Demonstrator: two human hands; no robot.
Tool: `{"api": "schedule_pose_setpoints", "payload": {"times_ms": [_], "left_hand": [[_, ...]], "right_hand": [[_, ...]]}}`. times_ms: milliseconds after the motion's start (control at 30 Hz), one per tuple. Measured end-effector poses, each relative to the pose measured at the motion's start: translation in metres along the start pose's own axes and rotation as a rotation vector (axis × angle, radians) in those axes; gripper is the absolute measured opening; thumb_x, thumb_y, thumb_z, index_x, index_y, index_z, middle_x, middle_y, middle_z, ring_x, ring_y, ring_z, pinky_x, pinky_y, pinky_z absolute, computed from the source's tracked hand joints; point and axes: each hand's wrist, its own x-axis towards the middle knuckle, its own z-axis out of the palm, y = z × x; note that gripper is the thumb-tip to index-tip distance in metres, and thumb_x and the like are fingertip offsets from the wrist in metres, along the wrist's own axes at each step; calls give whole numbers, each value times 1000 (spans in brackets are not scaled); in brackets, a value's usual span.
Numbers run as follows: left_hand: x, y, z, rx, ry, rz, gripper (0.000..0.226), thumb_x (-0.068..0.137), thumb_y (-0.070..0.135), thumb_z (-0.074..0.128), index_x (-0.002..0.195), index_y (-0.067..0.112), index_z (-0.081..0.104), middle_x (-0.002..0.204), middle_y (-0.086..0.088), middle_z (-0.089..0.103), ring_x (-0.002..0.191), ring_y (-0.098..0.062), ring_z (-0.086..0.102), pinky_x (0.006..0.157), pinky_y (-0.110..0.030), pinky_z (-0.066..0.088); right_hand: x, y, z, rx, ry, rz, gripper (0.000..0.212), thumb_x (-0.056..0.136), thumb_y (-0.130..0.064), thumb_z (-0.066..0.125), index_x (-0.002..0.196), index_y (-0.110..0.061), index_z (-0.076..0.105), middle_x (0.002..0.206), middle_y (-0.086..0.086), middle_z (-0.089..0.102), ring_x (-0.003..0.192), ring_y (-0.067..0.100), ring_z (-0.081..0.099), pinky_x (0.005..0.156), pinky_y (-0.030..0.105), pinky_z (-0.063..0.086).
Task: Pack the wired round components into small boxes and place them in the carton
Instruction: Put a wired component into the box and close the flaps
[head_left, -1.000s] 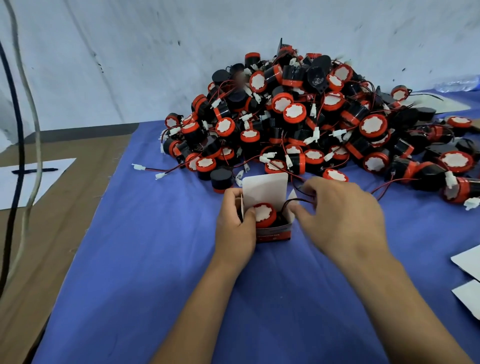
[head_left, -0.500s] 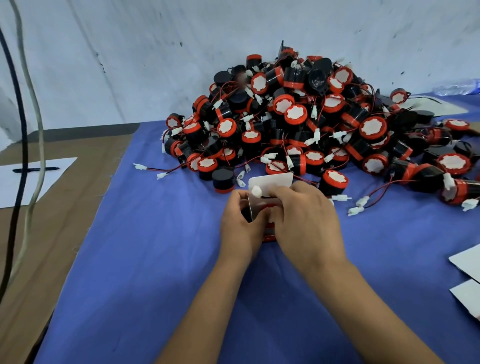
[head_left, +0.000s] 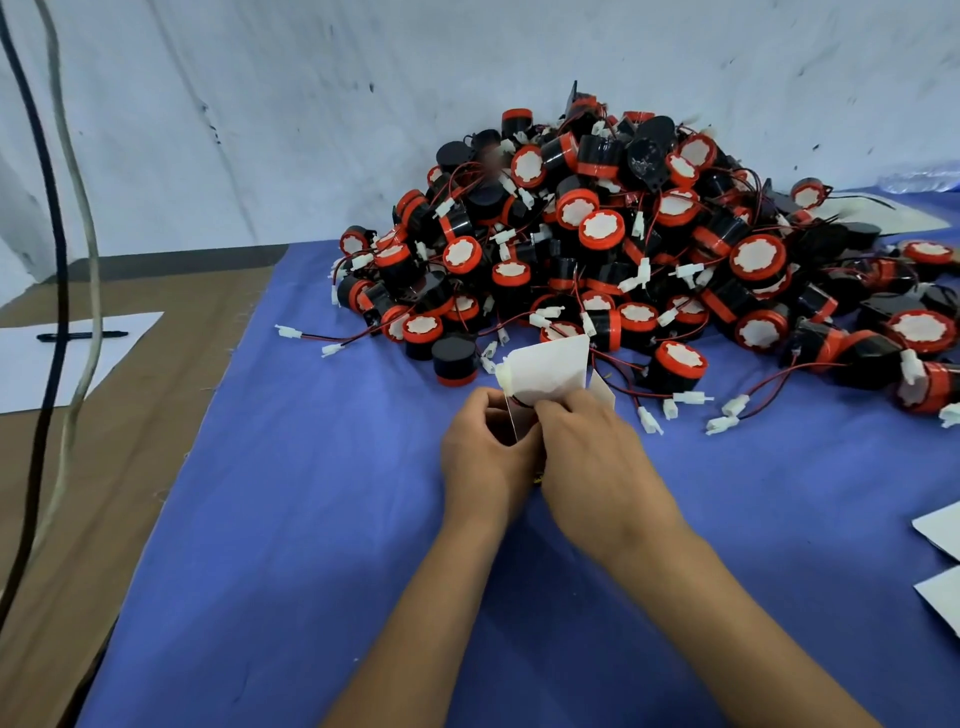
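Observation:
A small white box (head_left: 545, 370) stands on the blue cloth (head_left: 322, 519) in front of me, its top flap raised. My left hand (head_left: 485, 457) grips its left side. My right hand (head_left: 587, 462) covers its right side and front, fingers pressing at the opening. The round component inside is hidden by my hands; only a bit of its red wire and a white plug (head_left: 503, 375) show at the flap's left edge. Behind the box rises a large pile of black and red round components (head_left: 623, 249) with red wires and white plugs.
White flat box blanks (head_left: 943, 530) lie at the right edge of the cloth. On the left, brown cardboard (head_left: 130, 415) carries a white sheet with a pen (head_left: 80, 336). Two cables (head_left: 57, 260) hang down at far left. A white wall stands behind the pile.
A second ago the box was open with the red-rimmed component visible inside. My right hand has moved over the opening, covering the component, and the flap now tilts forward over it.

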Motion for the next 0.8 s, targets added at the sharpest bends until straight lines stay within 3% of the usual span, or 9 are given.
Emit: {"api": "schedule_pose_setpoints", "payload": {"times_ms": [67, 167, 267, 333, 400, 467, 567, 700, 800], "left_hand": [[0, -2, 0, 6, -5, 13, 17, 85, 22, 80, 92, 20, 65, 79, 6, 73, 66, 0, 65, 54, -13, 45], [2, -2, 0, 52, -12, 19, 18, 85, 20, 79, 91, 17, 63, 79, 2, 72, 67, -9, 62, 56, -19, 46], [6, -3, -1, 56, -25, -23, 7, 89, 9, 67, 90, 9, 60, 78, -3, 69, 68, -18, 55, 55, -24, 47], [6, 0, 1, 70, -32, -11, 14, 91, 16, 59, 93, 2, 58, 79, -9, 65, 72, -24, 53, 62, -33, 47], [7, 1, 3, 85, -37, 10, 20, 95, 24, 58, 97, 4, 59, 83, -11, 67, 72, -22, 55, 60, -25, 47], [2, 2, 4, 66, -5, 32, 22, 97, 27, 58, 96, 5, 62, 87, -14, 70, 73, -18, 58, 60, -22, 50], [-4, 2, 5, 35, -17, 61, 14, 100, 25, 61, 91, 14, 61, 79, 1, 70, 72, -12, 62, 68, -36, 55], [-4, 0, 6, 117, -15, 79, 18, 91, 22, 72, 84, 24, 56, 73, 8, 69, 64, -4, 60, 56, -19, 46], [-4, 0, 4, 118, -22, 74, 20, 85, 20, 76, 85, 19, 56, 71, 7, 65, 61, -3, 57, 49, -13, 40]], "right_hand": [[4, 7, 3, 48, 6, 8, 31, 91, -8, 50, 118, -18, 61, 115, 0, 51, 99, 18, 46, 74, 25, 39], [10, 11, 12, 155, 28, 2, 34, 90, -15, 44, 118, -19, 62, 113, -3, 48, 106, 19, 44, 85, 24, 39], [13, 6, 17, 309, 12, 72, 40, 87, -39, 31, 104, -24, 64, 107, -5, 44, 105, 19, 38, 99, 32, 39], [14, 1, 21, 319, 55, 128, 55, 91, -62, 24, 96, -27, 66, 104, -5, 43, 105, 18, 34, 103, 33, 36], [14, -2, 25, 326, 137, 176, 72, 90, -76, 19, 93, -27, 72, 104, -3, 47, 108, 19, 37, 103, 35, 38], [16, -3, 28, 362, 219, 208, 70, 94, -74, 21, 87, -29, 74, 98, -4, 51, 105, 18, 42, 100, 38, 42], [19, 1, 29, 405, 317, 224, 52, 103, -57, 38, 77, -31, 74, 87, -7, 54, 99, 16, 45, 90, 35, 43], [19, 7, 24, 490, 333, 195, 43, 104, -45, 49, 76, -27, 76, 85, -8, 52, 101, 17, 50, 83, 30, 41], [17, 14, 17, 563, 235, 114, 47, 97, -60, 48, 79, -28, 78, 95, -6, 54, 110, 20, 49, 89, 31, 45]]}}
